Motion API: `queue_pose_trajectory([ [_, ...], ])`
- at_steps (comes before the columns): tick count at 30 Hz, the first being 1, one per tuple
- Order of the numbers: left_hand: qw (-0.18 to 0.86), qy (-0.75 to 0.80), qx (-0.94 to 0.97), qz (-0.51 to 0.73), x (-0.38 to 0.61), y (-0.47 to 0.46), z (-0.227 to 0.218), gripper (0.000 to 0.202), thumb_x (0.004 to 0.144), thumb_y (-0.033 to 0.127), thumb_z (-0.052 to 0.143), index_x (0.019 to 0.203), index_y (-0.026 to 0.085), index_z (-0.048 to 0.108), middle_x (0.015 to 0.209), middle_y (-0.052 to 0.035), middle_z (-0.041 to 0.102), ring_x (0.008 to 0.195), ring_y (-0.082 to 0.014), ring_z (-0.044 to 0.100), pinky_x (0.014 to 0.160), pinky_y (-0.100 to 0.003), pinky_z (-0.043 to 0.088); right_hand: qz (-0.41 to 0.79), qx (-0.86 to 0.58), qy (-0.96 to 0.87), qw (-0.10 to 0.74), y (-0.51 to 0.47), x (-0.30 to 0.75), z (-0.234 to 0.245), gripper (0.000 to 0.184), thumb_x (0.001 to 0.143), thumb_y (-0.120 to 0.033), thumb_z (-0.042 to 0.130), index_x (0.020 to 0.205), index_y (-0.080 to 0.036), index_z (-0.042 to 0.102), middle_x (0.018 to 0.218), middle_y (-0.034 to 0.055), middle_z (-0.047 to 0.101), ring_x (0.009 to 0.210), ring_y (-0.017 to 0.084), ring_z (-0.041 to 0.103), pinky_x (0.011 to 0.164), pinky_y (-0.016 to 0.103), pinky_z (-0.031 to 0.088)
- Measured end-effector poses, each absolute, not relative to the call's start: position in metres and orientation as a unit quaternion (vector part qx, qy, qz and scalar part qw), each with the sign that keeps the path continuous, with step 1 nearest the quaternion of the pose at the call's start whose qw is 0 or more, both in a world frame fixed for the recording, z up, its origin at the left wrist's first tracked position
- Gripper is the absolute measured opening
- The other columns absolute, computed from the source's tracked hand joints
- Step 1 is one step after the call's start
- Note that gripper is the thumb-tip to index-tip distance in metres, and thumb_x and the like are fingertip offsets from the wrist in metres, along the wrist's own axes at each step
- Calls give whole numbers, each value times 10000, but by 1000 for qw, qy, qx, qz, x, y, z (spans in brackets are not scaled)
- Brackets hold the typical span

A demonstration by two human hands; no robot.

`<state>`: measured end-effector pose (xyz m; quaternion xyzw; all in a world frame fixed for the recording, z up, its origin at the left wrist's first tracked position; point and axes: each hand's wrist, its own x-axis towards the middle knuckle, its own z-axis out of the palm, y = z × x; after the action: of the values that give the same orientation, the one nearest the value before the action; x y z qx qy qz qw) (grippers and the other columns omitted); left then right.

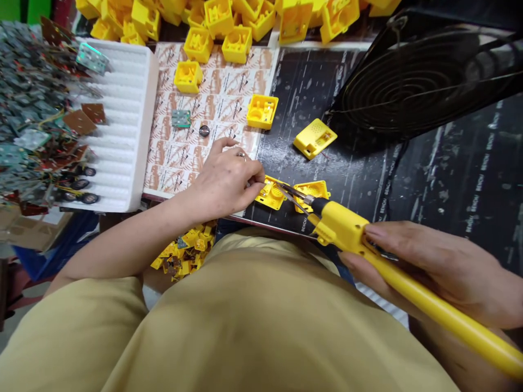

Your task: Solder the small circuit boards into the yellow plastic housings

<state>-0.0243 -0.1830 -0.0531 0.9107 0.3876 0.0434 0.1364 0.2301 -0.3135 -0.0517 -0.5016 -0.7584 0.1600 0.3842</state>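
My right hand (433,267) is wrapped round the yellow handle of a soldering iron (341,223) with a thin guide tube beside its tip. The tip reaches over a small open yellow plastic case (269,193) at the table's near edge. At the left side of that case, my left hand (231,177) has its thumb and forefinger pinched together; what lies between them is hidden. Another yellow case half (312,193) sits just right, partly behind the iron. Further back are a yellow case with a grille (315,139) and an open yellow box (262,111).
A black fan (404,87) stands at the back right. Left, a white foam tray (122,125) bears heaped circuit boards and wired parts. A green board (181,118) and a round black part (204,130) lie beyond my left hand. Yellow boxes (220,19) crowd the back.
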Motion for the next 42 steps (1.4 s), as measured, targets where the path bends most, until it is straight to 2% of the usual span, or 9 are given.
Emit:
queue_pose_trajectory([
  [4,85,364,926,57,-26,-184,-58,209,857,261,506,805,200,699,654,-14,657,807,-206,587,998,-492,394,130,-443,-807,367,-303,219,-43,63,936,-228,598,971,-176,595,699,0,661,635,83,674,656,144,578],
  [7,36,354,933,59,-25,-185,-61,224,869,268,494,778,192,684,643,-22,643,803,-215,580,966,-487,411,117,-466,-813,328,-302,217,-42,227,983,-297,520,825,-156,602,685,32,656,649,67,668,673,114,556],
  [9,19,350,935,57,-24,-186,-61,238,877,269,485,763,184,675,652,-32,644,795,-217,578,940,-477,426,108,-469,-819,312,-302,218,-43,251,978,-297,531,794,-146,612,699,42,660,698,61,672,710,102,548],
  [15,8,342,938,53,-23,-187,-59,253,884,252,472,757,168,674,666,-46,651,771,-216,586,867,-437,458,80,-439,-840,309,-300,220,-42,244,961,-257,562,773,-116,628,699,49,655,709,54,665,751,96,538],
  [19,-9,326,944,41,-24,-187,-59,251,880,247,475,761,162,680,660,-55,658,779,-229,598,826,-417,475,85,-415,-844,330,-302,221,-47,91,880,-180,676,839,-115,626,763,49,675,776,69,670,789,133,554],
  [23,-29,317,947,46,-24,-188,-60,271,887,245,468,746,153,679,649,-63,658,769,-230,605,811,-404,486,75,-381,-848,360,-303,222,-50,280,741,-120,802,951,-121,617,834,47,695,850,114,677,787,216,587],
  [27,-24,314,947,59,-24,-189,-57,278,896,234,464,744,150,681,642,-59,652,778,-227,602,804,-393,482,74,-423,-842,327,-302,222,-42,67,901,-207,655,868,-158,623,764,20,677,755,88,677,762,181,576],
  [29,-14,314,948,60,-25,-189,-56,276,897,231,466,748,148,682,645,-61,651,781,-227,595,799,-391,479,81,-453,-832,309,-301,222,-37,188,957,-244,571,798,-161,626,714,18,654,698,74,669,754,150,562],
  [42,36,322,943,72,-26,-188,-53,240,897,231,492,775,155,683,671,-47,652,837,-225,605,841,-394,467,86,-444,-834,316,-302,219,-40,149,939,-234,605,808,-163,605,741,18,661,719,78,667,731,159,555],
])
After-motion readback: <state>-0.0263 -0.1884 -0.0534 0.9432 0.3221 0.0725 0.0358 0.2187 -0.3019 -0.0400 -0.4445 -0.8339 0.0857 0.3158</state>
